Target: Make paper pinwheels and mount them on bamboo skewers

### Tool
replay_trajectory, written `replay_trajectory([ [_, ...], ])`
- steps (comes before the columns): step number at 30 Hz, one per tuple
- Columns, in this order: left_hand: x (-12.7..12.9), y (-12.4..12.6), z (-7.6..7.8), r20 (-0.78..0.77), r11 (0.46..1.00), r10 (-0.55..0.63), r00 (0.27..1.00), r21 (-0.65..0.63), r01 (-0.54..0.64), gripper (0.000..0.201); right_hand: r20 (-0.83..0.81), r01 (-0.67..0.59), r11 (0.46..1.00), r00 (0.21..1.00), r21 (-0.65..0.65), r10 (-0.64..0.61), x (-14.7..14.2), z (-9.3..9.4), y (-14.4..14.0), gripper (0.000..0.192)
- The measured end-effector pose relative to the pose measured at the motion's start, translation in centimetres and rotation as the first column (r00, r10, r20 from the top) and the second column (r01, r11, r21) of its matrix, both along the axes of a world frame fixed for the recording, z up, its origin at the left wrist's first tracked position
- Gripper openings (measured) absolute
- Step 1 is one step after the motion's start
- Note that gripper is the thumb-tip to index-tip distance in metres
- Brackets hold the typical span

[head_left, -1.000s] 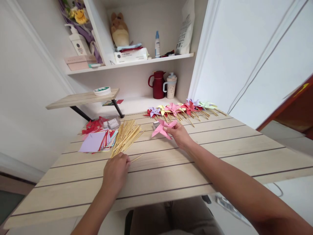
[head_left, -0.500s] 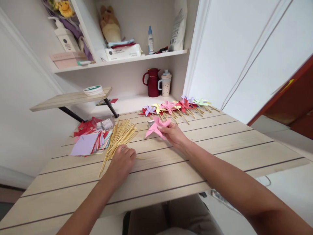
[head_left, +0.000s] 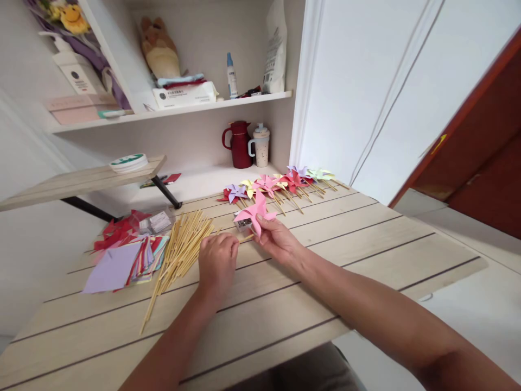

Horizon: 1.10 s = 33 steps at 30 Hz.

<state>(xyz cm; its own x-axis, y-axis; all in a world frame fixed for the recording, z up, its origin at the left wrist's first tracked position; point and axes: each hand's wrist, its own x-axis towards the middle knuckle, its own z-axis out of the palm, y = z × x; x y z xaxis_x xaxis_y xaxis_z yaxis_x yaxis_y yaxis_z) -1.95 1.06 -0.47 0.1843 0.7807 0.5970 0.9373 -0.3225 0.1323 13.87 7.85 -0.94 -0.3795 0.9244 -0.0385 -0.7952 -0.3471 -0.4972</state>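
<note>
My right hand (head_left: 274, 237) is closed on a pink paper pinwheel (head_left: 255, 213), thumb on its front near the centre. My left hand (head_left: 220, 254) grips a thin wooden stick (head_left: 246, 238), whose end points right and reaches the underside of the pinwheel. Whether the stick touches the paper I cannot tell. Just behind the pinwheel stands a small clear box (head_left: 243, 223) of tiny dark pieces, partly hidden. Left of my left hand lies a loose pile of wooden sticks (head_left: 183, 241). Beside it is a stack of coloured paper squares (head_left: 112, 266), lilac on top.
Several pinwheels on sticks (head_left: 268, 184) lie in a row at the back of the table. Red paper pieces (head_left: 118, 231) and a clear packet (head_left: 160, 221) are at the left, below a raised wooden stand (head_left: 81, 179). A red jug (head_left: 241, 146) and a cup (head_left: 261, 146) stand behind.
My left hand has moved from the stick pile toward the pinwheel with one stick. The pinwheel is tilted more upright in my right hand. The view has shifted to the right.
</note>
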Motion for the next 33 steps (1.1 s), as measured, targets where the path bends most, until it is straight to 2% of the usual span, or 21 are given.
replay_trajectory([
  [3, 1.3, 0.6, -0.8, -0.006, 0.997, 0.014, 1.0, -0.078, -0.014, 0.016, -0.033, 0.031, 0.998, 0.999, -0.056, -0.033, -0.1, -0.1, 0.0, 0.012],
  [9, 2.3, 0.7, -2.1, 0.031, 0.998, 0.006, 0.999, -0.055, -0.005, 0.015, -0.055, 0.062, 0.991, 0.996, -0.12, -0.069, 0.0, 0.3, 0.0, 0.013],
  [15, 2.4, 0.6, -2.7, 0.047, 0.994, -0.033, 0.998, -0.104, 0.038, 0.017, -0.009, 0.07, 0.974, 0.997, -0.214, -0.074, -0.4, 0.7, -0.4, 0.015],
  [18, 2.3, 0.8, -3.2, 0.153, 0.984, -0.018, 0.988, -0.172, 0.045, 0.023, -0.024, 0.06, 0.975, 0.997, -0.215, -0.067, -0.4, 0.5, -0.4, 0.013],
  [20, 2.0, 0.9, -3.4, 0.326, 0.971, -0.017, 0.945, -0.219, 0.093, 0.028, -0.04, 0.044, 0.98, 0.998, -0.196, -0.053, -0.3, 0.6, -0.4, 0.014],
  [22, 1.6, 0.9, -3.2, 0.563, 0.96, 0.014, 0.826, -0.239, 0.147, 0.029, -0.055, 0.033, 0.988, 0.998, -0.153, -0.042, -0.1, 0.7, -0.5, 0.016],
  [25, 0.9, 0.6, -2.3, 0.83, 0.953, 0.11, 0.547, -0.245, 0.179, 0.03, -0.028, 0.053, 0.998, 0.998, -0.042, -0.055, 0.5, 1.2, -0.4, 0.018],
  [30, 0.3, 0.1, -1.0, 0.98, 0.943, 0.142, 0.14, -0.176, 0.281, 0.039, 0.108, 0.123, 0.984, 0.985, 0.125, -0.137, 1.7, 1.9, -0.1, 0.024],
  [33, 0.1, 0.1, -0.8, 0.99, 0.927, 0.136, -0.042, -0.112, 0.358, 0.043, 0.213, 0.11, 0.97, 0.964, 0.215, -0.157, 2.1, 2.2, -0.4, 0.024],
])
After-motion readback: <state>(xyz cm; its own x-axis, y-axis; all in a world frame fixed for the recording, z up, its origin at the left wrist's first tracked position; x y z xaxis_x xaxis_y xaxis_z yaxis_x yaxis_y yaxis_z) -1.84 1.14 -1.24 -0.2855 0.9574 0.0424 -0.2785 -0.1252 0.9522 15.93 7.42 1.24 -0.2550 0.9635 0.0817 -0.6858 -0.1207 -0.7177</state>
